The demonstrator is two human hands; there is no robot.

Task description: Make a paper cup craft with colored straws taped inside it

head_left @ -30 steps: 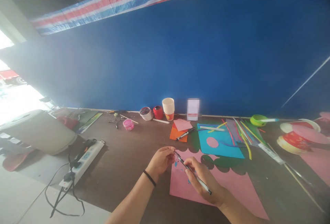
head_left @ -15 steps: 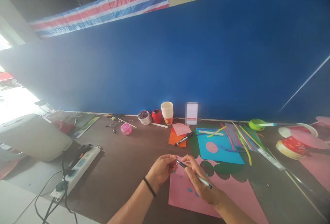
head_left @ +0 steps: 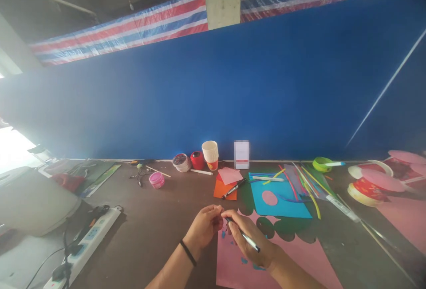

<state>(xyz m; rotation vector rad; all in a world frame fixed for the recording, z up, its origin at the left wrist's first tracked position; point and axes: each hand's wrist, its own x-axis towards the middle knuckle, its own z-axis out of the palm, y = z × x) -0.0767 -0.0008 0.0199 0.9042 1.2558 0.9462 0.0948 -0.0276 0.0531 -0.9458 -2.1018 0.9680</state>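
Note:
My left hand [head_left: 206, 224], with a black band on its wrist, is pinched closed; whatever lies between its fingertips is too small to make out. My right hand [head_left: 248, 235] holds a silver and black pen [head_left: 248, 239] slanting across its fingers, and its fingertips meet those of my left hand. Both hands are over the left edge of a pink sheet [head_left: 289, 260] with scalloped cut-outs along its far side. Small blue scraps [head_left: 244, 261] lie on this sheet near my right hand.
Behind the hands are orange paper [head_left: 224, 191], a black marker [head_left: 234, 188] and a blue sheet [head_left: 282, 209] with a pink circle. Stacked paper cups [head_left: 210, 151] stand by the blue partition. A power strip [head_left: 95, 244] lies left, paper-topped red bowls [head_left: 366, 191] right.
The view has tilted up, so the table things sit lower. The fingertips of my right hand have moved in against my left hand, with the pen still held.

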